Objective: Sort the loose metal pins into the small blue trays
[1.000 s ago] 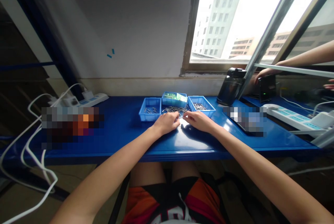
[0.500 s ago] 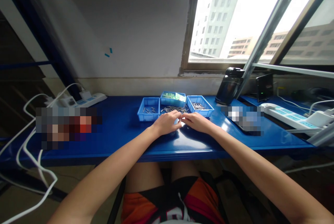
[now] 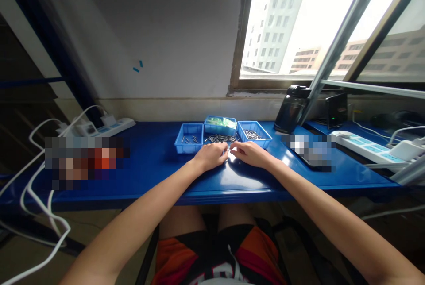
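My left hand (image 3: 212,155) and my right hand (image 3: 248,153) hover over the blue table, fingertips almost meeting. Both are closed in a pinch. A thin, pale sliver shows between the fingertips, too small to name. Just beyond the hands lies a loose pile of slim metal pieces (image 3: 222,138), partly hidden by the fingers. On the left, a blue bin (image 3: 188,148) holds several such pieces. The right-hand blue bin (image 3: 262,143) contains a denser heap of them. Behind the pile, another blue bin (image 3: 219,130) carries a green and clear plastic packet (image 3: 222,122).
The blue table (image 3: 149,174) runs along the wall. A black bottle (image 3: 291,109) stands right of the bins, before a metal post. A blurred-out flat object lies near it. Power strips (image 3: 368,148) and white cables (image 3: 33,196) occupy both sides; a pixelated patch covers something on the left.
My fingers have shifted slightly: the left hand's thumb has drawn in toward its fingers, and the right hand has turned a little. Bins and pile look unchanged.
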{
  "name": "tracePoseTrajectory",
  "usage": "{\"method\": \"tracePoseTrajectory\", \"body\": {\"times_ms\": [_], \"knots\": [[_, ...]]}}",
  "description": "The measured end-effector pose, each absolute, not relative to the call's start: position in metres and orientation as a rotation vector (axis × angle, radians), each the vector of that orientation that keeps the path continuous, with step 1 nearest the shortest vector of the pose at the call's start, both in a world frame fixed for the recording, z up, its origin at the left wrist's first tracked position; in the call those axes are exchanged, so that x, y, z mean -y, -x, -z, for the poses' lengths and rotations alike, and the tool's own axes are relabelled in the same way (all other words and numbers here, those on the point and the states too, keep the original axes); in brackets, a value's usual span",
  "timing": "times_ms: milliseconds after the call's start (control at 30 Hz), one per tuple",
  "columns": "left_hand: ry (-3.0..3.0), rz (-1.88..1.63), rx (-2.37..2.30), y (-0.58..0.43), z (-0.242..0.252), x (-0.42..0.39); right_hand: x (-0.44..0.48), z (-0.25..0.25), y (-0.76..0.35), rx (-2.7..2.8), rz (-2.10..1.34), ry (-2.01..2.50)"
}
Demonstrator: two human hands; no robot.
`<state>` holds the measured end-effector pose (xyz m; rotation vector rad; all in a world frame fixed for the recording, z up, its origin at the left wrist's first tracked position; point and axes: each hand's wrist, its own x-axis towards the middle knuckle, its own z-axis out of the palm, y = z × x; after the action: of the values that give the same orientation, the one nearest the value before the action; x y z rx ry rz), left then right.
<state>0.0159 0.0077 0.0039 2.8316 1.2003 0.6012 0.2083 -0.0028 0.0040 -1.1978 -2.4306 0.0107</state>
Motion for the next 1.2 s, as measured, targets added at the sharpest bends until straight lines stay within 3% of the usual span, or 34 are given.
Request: {"method": "tracePoseTrajectory", "body": {"times_ms": [833, 1200], "knots": [[-2.771, -0.612, -1.300, -0.0165, -0.0052, -0.0066, -0.0025, -0.0005, -0.2119, 2.407, 0.030, 1.257], [-2.798, -0.757, -1.043, -0.0163, -0.0043, -0.0110, 0.0009, -0.0024, -0.2083, 2.458, -0.025, 1.165]]}}
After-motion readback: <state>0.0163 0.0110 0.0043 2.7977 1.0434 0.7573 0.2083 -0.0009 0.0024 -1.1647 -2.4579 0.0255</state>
